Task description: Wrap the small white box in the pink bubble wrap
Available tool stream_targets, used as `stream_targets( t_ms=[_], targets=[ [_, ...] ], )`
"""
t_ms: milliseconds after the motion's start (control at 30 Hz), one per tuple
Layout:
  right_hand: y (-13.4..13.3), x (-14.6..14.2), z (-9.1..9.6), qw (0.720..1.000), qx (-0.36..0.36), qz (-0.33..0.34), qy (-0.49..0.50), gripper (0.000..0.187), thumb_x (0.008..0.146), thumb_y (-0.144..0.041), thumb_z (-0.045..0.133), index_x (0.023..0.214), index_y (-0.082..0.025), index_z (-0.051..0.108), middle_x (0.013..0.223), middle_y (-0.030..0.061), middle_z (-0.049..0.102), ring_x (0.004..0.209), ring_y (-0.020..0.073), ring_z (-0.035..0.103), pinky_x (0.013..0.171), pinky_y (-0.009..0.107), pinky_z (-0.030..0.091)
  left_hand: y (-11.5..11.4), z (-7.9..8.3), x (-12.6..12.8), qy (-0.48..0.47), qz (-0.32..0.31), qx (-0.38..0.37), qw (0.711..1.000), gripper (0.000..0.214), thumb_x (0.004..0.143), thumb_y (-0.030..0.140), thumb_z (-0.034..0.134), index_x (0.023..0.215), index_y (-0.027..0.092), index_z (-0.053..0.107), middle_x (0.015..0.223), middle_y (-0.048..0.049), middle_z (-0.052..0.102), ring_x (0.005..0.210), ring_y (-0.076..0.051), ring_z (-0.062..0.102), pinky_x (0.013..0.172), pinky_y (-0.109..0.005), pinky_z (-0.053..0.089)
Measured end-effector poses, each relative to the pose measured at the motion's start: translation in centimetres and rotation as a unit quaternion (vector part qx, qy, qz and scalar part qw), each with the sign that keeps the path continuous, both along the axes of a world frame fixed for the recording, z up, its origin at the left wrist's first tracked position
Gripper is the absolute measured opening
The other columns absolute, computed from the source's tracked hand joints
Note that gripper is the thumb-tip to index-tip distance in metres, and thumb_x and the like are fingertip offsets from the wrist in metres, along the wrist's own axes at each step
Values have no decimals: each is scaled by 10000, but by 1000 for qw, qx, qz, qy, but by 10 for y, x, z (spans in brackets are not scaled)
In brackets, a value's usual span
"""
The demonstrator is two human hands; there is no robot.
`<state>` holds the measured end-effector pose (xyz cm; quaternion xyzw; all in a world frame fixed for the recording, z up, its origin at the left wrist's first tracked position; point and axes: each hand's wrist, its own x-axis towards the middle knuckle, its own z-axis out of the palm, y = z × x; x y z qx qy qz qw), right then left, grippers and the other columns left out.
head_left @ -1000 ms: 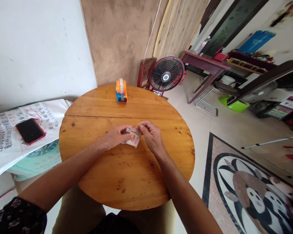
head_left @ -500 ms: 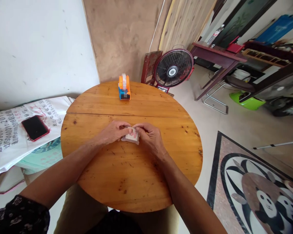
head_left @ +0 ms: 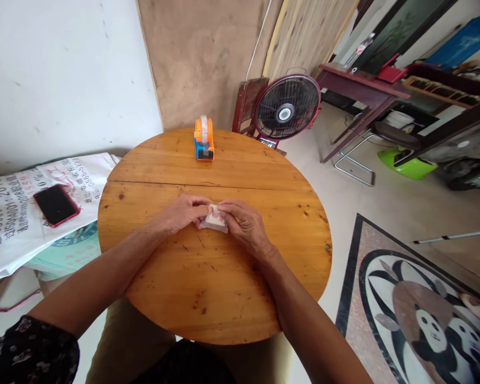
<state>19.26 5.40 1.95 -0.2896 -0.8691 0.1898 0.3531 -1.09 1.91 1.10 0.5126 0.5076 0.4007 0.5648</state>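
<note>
A small white packet (head_left: 216, 217) with reddish print and a clear, crinkled wrapper is held over the middle of the round wooden table (head_left: 208, 298). My left hand (head_left: 187, 211) grips its left side, thumb on top. From the right, my right hand (head_left: 246, 224) pinches its upper right edge between thumb and fingers. The fingers partly cover the packet, so its contents cannot be made out. Beyond both hands, near the table's far edge, stands an orange and blue tape dispenser (head_left: 204, 140) with a roll of clear tape.
A phone (head_left: 56, 205) in a red case lies on white printed sacks (head_left: 96, 176) left of the table. Behind the table's far right edge are a fan (head_left: 286, 113) and a wooden chair (head_left: 250, 104). A dark red desk (head_left: 360, 82) stands farther right.
Both hands keep hold of the packet. My right fingers have shifted over its top edge, and the wrapper at its near side looks flatter. The view has moved slightly.
</note>
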Motion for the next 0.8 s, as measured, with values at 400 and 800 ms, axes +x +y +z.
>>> stream_targets(
  t_ms=[400, 800],
  targets=[
    [-22, 4, 10, 964, 182, -53, -187, 270, 971, -278, 524, 1183, -203, 674, 1337, 169, 633, 1159, 298, 601, 960, 472, 457, 2, -2, 2, 30, 16, 12, 999, 264, 825, 375, 637, 906, 154, 756, 647, -10, 635, 492, -106, 550, 506, -232, 460],
    [-10, 14, 13, 987, 17, -134, 86, 202, 948, -314, 561, 998, -222, 733, 1229, 125, 671, 1097, 240, 651, 993, 450, 494, -1, 6, 5, 29, 40, 2, 999, 301, 784, 354, 674, 990, 143, 731, 626, 4, 624, 447, -79, 475, 431, -211, 362]
  ],
)
